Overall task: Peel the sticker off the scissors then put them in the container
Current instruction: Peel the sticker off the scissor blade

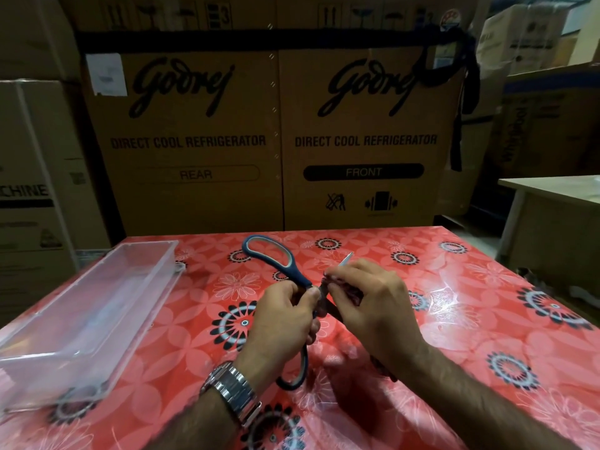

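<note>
Left hand clamped the stiff, sharp scissors by the handles; right hand pinched at the blade, sticker unseen.

The tablecloth is red with pale pink petal shapes all over and black-and-white flower rings dotted around. On it, left of the scissors, the container is clear, see-through plastic. The scissors have dark blue handles with light grey inner lining. Behind the tablecloth, the cardboard boxes are brown with black lettering. The wristwatch is shiny silver metal.
</note>
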Demonstrator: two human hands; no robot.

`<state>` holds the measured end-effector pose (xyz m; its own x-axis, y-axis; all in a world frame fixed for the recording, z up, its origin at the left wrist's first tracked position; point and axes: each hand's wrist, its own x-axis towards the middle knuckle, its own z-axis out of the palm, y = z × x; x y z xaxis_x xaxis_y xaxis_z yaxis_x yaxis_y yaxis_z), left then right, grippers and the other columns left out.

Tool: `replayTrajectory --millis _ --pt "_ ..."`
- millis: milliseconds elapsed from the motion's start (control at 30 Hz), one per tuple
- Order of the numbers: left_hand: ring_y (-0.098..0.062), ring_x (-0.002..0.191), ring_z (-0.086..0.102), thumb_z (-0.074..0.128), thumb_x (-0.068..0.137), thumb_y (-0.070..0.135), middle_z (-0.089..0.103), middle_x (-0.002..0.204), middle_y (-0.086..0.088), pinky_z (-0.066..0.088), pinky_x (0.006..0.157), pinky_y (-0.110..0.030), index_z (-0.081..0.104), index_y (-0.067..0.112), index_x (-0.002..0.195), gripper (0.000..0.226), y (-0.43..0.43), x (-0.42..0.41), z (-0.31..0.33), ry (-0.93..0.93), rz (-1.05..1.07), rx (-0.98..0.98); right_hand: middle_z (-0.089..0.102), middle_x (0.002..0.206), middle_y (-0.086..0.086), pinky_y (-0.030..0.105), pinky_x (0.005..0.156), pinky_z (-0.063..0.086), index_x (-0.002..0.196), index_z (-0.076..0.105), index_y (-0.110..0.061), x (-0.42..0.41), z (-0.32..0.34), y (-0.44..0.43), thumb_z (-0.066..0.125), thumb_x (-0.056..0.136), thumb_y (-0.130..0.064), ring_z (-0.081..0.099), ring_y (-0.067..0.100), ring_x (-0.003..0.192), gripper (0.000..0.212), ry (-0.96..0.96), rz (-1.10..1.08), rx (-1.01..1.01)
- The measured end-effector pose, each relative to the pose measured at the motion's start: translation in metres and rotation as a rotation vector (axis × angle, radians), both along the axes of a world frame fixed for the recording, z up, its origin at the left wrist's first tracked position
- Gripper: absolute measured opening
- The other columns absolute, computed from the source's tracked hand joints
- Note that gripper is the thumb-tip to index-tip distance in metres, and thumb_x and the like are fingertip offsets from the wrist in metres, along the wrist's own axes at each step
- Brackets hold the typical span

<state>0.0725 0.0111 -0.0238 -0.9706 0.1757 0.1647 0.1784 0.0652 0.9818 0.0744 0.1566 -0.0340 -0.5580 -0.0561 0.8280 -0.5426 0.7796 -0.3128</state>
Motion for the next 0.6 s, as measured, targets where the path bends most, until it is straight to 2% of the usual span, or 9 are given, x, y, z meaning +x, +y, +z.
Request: replayTrajectory --millis 133,300,433,600 --pt "-0.012 0.045 0.049 0.05 0.096 0.012 0.063 0.07 -0.013 0.04 0.041 -0.023 0.059 -0.003 0.086 0.02 0.002 0.0 -0.001 0.013 0.018 0.007 0.066 0.076 -0.005 0.041 0.062 0.049 0.081 0.074 -0.017 0.004 0.001 -0.003 0.068 0.079 -0.018 0.063 0.014 0.067 0.007 0.023 -0.006 0.044" --pt "-0.012 0.044 0.048 0.05 0.096 0.01 0.06 0.065 -0.011 0.038 0.041 -0.023 0.06 -0.001 0.081 0.021 0.0 -0.002 -0.003 -0.009 0.014 0.01 0.064 0.073 -0.005 0.035 0.062 0.032 0.071 0.071 -0.016 0.006 -0.008 -0.007 0.063 0.083 -0.018 0.061 0.015 0.06 0.015 0.134 -0.065 0.185" --pt "-0.016 0.045 0.049 0.051 0.096 0.012 0.06 0.063 -0.012 0.039 0.041 -0.025 0.06 0.003 0.075 0.025 0.0 -0.004 -0.007 -0.012 0.01 -0.04 0.064 0.073 -0.003 0.036 0.062 0.034 0.07 0.07 -0.014 0.007 -0.014 -0.006 0.063 0.085 -0.013 0.059 0.017 0.057 0.017 0.214 -0.061 0.243" --pt "-0.011 0.044 0.048 0.05 0.096 0.011 0.06 0.065 -0.01 0.038 0.04 -0.023 0.058 0.003 0.078 0.021 0.001 -0.003 -0.003 -0.008 -0.002 -0.02 0.067 0.077 -0.005 0.037 0.064 0.034 0.071 0.07 -0.016 -0.002 -0.004 0.008 0.065 0.083 -0.012 0.063 0.015 0.063 0.014 0.187 -0.071 0.248"
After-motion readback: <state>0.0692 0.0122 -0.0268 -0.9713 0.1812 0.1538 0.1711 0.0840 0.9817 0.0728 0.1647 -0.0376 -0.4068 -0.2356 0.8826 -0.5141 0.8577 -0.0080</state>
